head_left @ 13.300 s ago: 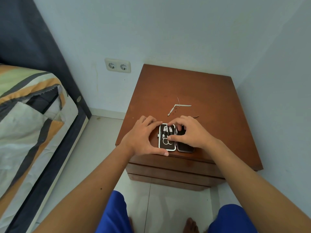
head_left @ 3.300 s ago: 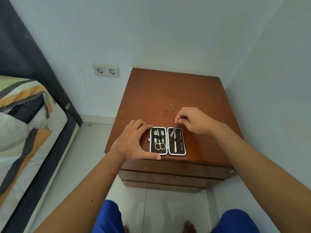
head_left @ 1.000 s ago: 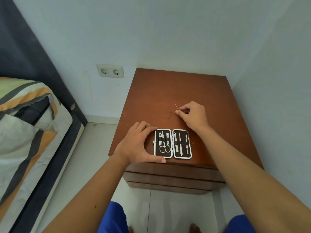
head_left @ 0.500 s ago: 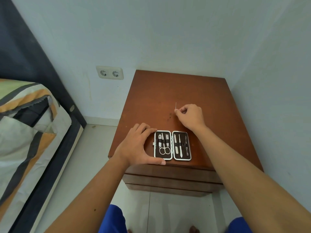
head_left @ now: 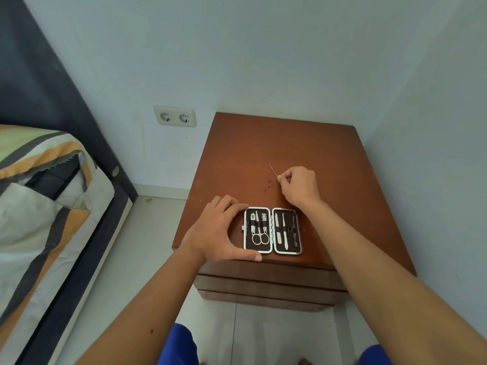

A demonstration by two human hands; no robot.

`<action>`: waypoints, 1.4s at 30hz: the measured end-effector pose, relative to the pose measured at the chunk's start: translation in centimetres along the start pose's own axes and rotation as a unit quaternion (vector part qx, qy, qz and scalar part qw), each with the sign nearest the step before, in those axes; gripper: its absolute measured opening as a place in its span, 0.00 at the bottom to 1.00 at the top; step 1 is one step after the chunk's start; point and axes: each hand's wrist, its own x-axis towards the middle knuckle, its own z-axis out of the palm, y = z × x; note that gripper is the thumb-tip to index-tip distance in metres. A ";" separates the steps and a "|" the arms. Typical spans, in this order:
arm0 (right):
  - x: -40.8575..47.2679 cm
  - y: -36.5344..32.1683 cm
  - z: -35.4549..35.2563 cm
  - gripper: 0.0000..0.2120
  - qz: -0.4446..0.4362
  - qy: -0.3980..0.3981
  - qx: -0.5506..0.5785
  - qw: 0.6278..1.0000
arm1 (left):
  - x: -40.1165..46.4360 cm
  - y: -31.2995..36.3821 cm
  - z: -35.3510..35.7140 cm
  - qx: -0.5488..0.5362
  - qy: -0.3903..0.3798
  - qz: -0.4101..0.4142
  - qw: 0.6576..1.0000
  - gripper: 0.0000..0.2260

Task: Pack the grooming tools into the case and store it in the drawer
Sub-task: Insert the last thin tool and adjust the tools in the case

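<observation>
While left hand (head_left: pixel 220 230) braces case (head_left: pixel 272 230), right hand (head_left: pixel 299 184) pinches pin (head_left: pixel 272 169).

One case (head_left: pixel 272 230) was seen lying open near the front edge of the one nightstand (head_left: pixel 329 159), two halves to it. In the left half three tools were counted, scissors (head_left: pixel 260 237) among them; in the right half three more (head_left: pixel 283 231), so six strapped in total. One thin needle-like tool (head_left: pixel 272 170) was spotted further back on the nightstand, pinched. Two hands were counted. Left of the nightstand, one double socket (head_left: pixel 175 117) with two outlets, and one bed (head_left: pixel 39 196).
</observation>
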 end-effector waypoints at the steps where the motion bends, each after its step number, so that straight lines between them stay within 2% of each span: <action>1: -0.1 0.0 -0.1 0.14 -0.005 -0.008 -0.004 1.000 | 0.0 0.0 0.0 0.000 0.003 0.002 1.000 0.54; 5: -0.7 1.1 -1.2 0.06 -0.005 -0.008 0.075 0.997 | 0.0 0.0 0.0 0.001 0.005 0.004 1.000 0.54; 9: -2.4 2.6 -2.9 0.05 -0.020 0.003 0.131 0.991 | -0.1 0.0 0.1 0.002 0.000 0.002 1.000 0.55; 14: -4.7 4.3 -4.5 0.06 -0.026 -0.057 0.193 0.979 | -0.1 0.1 0.0 -0.001 -0.004 -0.001 1.000 0.55; 17: -5.5 5.2 -5.3 0.08 -0.036 -0.094 0.190 0.977 | -0.1 0.1 0.1 0.000 -0.002 0.000 1.000 0.54; 27: -5.4 6.6 -6.5 0.05 -0.032 -0.153 0.152 0.976 | -0.1 0.1 0.1 -0.001 0.001 0.001 1.000 0.54; 42: -3.1 6.1 -7.2 0.07 -0.026 -0.195 0.227 0.954 | -0.1 0.0 0.1 -0.004 0.006 0.005 1.000 0.54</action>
